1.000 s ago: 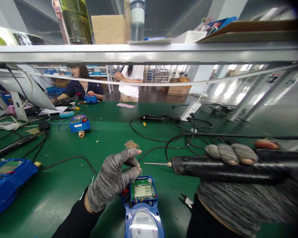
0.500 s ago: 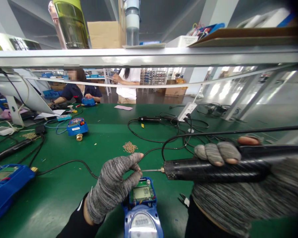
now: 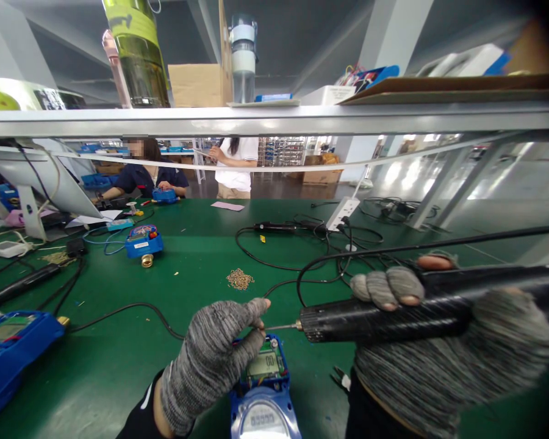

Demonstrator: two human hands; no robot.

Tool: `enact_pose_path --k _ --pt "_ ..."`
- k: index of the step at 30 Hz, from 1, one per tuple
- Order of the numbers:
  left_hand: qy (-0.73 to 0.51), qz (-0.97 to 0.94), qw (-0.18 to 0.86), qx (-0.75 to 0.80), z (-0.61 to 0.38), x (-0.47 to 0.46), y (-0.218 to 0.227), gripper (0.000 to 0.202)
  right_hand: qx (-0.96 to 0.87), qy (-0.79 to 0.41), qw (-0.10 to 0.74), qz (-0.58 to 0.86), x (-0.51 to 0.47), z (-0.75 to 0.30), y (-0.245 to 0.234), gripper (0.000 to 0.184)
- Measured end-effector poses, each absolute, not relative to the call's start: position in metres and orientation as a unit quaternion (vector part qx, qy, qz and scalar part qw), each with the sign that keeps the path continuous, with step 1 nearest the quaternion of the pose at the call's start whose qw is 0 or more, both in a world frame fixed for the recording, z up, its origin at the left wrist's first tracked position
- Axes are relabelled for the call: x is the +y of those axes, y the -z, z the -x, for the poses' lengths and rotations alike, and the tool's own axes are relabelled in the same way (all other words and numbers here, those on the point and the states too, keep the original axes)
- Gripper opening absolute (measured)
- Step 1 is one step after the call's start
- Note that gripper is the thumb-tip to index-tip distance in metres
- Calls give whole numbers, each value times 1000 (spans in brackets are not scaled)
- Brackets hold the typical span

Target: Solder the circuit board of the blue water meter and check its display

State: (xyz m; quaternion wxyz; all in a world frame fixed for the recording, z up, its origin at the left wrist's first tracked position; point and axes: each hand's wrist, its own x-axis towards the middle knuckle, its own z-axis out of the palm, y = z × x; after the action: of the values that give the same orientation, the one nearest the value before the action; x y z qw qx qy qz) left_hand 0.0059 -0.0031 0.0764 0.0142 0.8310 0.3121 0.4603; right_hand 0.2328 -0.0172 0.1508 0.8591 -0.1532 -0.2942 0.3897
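Head view, lower centre: the left hand (image 3: 210,360) pinches the bit (image 3: 281,327) to steady it above the blue meter (image 3: 265,396), while the right hand (image 3: 462,347) clasps the black screwdriver (image 3: 348,323) level.

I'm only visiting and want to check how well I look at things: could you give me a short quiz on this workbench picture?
1. True or false: the screwdriver is held in the left hand.
2. What sits right below the left hand? A) blue meter B) paper cup C) laptop
3. Fill in: the heap of screws lies on the ___ table.
Key: 1 false, the right hand holds it. 2 A. 3 green.
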Motion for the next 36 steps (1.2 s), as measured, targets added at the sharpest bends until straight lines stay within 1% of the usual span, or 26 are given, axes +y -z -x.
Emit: enact_pose_path --k 3,7,9,12,15,18,21,24,27,30,32,34,36 --pt "-436 -842 -11 316 -8 -6 -78 43 -299 -385 858 160 -17 -230 -151 32" --pt "-445 -837 5 319 -7 -14 -84 44 -305 -380 858 164 -17 -224 -152 30" --pt "-466 -819 24 334 -3 -17 -89 48 -305 -379 858 163 -16 -223 -152 30" --pt "-491 -780 92 378 12 -15 -90 52 -295 -371 865 165 -14 -223 -152 29" --pt "-447 -768 171 426 29 -13 -75 51 -291 -355 874 160 -14 -224 -150 26" --pt "-389 -758 268 450 38 -22 -46 56 -312 -348 869 161 -14 -221 -148 23" --pt "-405 -705 345 468 33 -39 -17 51 -328 -371 851 177 -13 -207 -147 26" --pt "-477 -636 370 480 22 -53 0 41 -340 -382 836 199 -9 -187 -151 30" --pt "-536 -591 401 450 15 -57 6 35 -388 -402 804 201 -2 -165 -159 27" --pt "-554 -571 436 420 13 -57 7 33 -442 -420 759 230 7 -146 -168 32" --pt "-552 -571 444 414 14 -58 8 36 -466 -404 744 257 12 -135 -172 36" --pt "-543 -582 444 412 14 -59 9 44 -496 -390 733 253 16 -128 -173 30" --pt "-535 -593 447 404 14 -60 10 48 -517 -385 727 236 18 -122 -173 18"
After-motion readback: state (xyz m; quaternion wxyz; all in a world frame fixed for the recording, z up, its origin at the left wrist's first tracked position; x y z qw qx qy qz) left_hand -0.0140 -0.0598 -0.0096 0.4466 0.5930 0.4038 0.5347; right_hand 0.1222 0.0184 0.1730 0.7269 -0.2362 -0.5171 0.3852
